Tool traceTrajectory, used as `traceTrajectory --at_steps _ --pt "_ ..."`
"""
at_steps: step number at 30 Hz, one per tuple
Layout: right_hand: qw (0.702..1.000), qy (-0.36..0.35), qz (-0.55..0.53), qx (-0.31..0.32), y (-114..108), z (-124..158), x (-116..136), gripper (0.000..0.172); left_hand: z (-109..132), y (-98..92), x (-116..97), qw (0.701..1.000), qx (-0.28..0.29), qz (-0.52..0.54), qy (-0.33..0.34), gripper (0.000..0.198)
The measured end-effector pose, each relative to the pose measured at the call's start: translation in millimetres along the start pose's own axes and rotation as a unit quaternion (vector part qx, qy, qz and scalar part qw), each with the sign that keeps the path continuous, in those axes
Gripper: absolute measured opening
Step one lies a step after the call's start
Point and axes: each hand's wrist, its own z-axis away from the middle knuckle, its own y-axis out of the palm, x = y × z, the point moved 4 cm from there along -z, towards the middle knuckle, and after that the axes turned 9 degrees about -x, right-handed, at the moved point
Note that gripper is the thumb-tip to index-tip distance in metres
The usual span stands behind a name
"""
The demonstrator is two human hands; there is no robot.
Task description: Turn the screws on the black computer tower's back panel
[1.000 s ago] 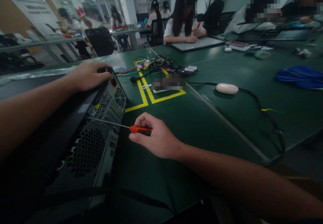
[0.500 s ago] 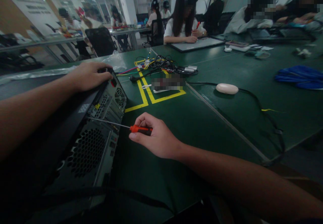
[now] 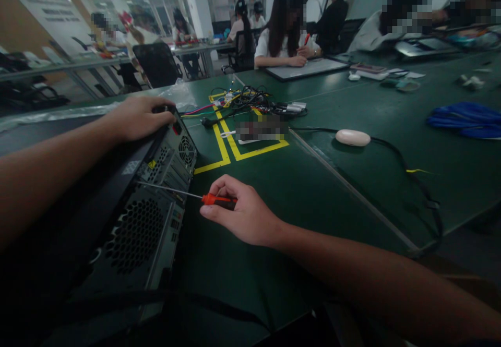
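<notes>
A black computer case [image 3: 94,172] lies on the table at the left, its metal rear side with vents and ports turned toward the right. My left hand [image 3: 143,117] grips the far corner of the case, with the thumb along its rear edge; the fingertips are partly hidden. In my right hand [image 3: 242,211] is a screwdriver [image 3: 219,201] with an orange and black handle, held between thumb and curled fingers. Its long thin shaft points left, and the tip meets the rear side close to the upper edge. Whether a screw sits under the tip is too small to tell.
Beyond the case lies a tangle of cables [image 3: 254,99] near yellow tape marks [image 3: 260,153]. A pale oval piece [image 3: 352,138] sits on a black cord to the right. Farther off are a blue bundle [image 3: 465,120] and co-workers seated round the green table [image 3: 313,190].
Both my hands, the screwdriver and the case look unmoved. At the far right, a co-worker's dark flat object has shifted and now shows a lighter surface.
</notes>
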Motion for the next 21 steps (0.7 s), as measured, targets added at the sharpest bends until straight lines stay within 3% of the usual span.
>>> traceTrajectory --at_steps 21 --pt "1.000 -0.003 0.013 0.002 3.2 -0.8 -2.3 0.030 0.5 -1.0 -1.8 1.000 0.000 0.000 0.001 0.078"
